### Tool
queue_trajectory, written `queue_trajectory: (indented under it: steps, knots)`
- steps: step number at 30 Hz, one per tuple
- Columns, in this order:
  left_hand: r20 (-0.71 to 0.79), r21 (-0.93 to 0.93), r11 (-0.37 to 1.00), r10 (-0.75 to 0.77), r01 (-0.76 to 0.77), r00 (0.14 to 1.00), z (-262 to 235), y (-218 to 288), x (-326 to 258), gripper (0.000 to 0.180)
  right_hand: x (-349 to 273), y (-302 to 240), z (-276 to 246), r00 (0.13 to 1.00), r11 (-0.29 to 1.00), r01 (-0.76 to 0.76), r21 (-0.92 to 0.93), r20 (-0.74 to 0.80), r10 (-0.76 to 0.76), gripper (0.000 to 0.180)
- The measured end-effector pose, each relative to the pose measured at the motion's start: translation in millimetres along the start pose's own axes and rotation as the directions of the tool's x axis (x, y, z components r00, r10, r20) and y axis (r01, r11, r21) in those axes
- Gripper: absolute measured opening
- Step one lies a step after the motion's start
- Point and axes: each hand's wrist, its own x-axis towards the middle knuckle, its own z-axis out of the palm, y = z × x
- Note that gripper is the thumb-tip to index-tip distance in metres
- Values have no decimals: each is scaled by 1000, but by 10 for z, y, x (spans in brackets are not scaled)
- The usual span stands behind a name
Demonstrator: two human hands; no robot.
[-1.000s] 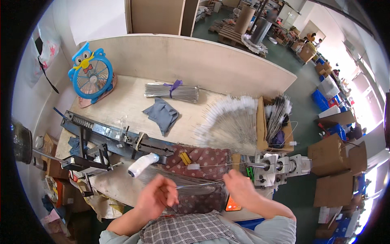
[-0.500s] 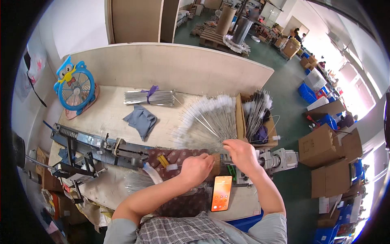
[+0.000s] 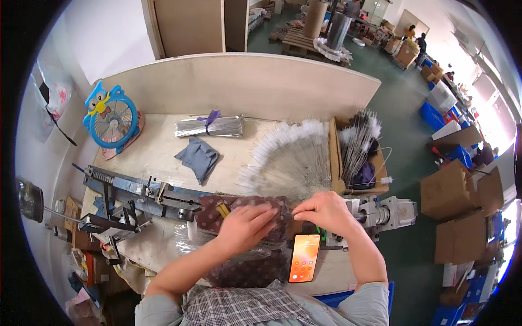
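My left hand (image 3: 247, 225) is over a brown dotted cloth (image 3: 247, 274), fingers stretched out and slightly apart, with nothing visible in them. Just right of it, my right hand (image 3: 327, 213) is closed in a pinch. Whatever its fingertips hold is too small to make out. Close by is a small metal machine (image 3: 389, 212), partly covered by the right hand and forearm. Beyond the hands lies a wide fan of thin wire brushes (image 3: 293, 157) with white bristle ends. A yellow-handled tool (image 3: 222, 209) rests on the cloth beside the left hand.
A lit smartphone (image 3: 304, 258) lies below the right hand. Left stands a long metal jig (image 3: 136, 198). Farther back are a grey cloth (image 3: 198, 158), a tied wire bundle (image 3: 212, 126) and a blue owl-shaped fan (image 3: 112, 120). A cardboard box (image 3: 335, 157) of brushes stands right.
My left hand has opened from a closed grip and shifted slightly left relative to the table. A white-ended piece beside it no longer shows. The whole view has shifted a little.
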Motion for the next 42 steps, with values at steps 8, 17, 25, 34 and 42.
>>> queue_trajectory:
  steps: [8,17,25,34,42]
  knots:
    - [438,-739,16,-748,674,499,-298,-49,-985,18,741,-686,644,872,874,484,-52,-58,-486,18]
    - [586,-725,-688,-624,-8,516,-691,-603,-1382,52,1003,-1116,1141,861,878,444,-181,-183,-474,14]
    - [390,-318,324,-812,891,434,-611,-553,-971,32,990,-1202,1081,900,903,385,-191,-136,-413,13]
    - [249,-843,90,-808,530,534,-310,-409,-972,34,731,-1060,865,780,854,500,-142,-354,-516,12]
    - [95,-455,504,-793,734,602,-244,-423,-954,15,459,-729,1384,827,874,474,-107,-288,-483,21]
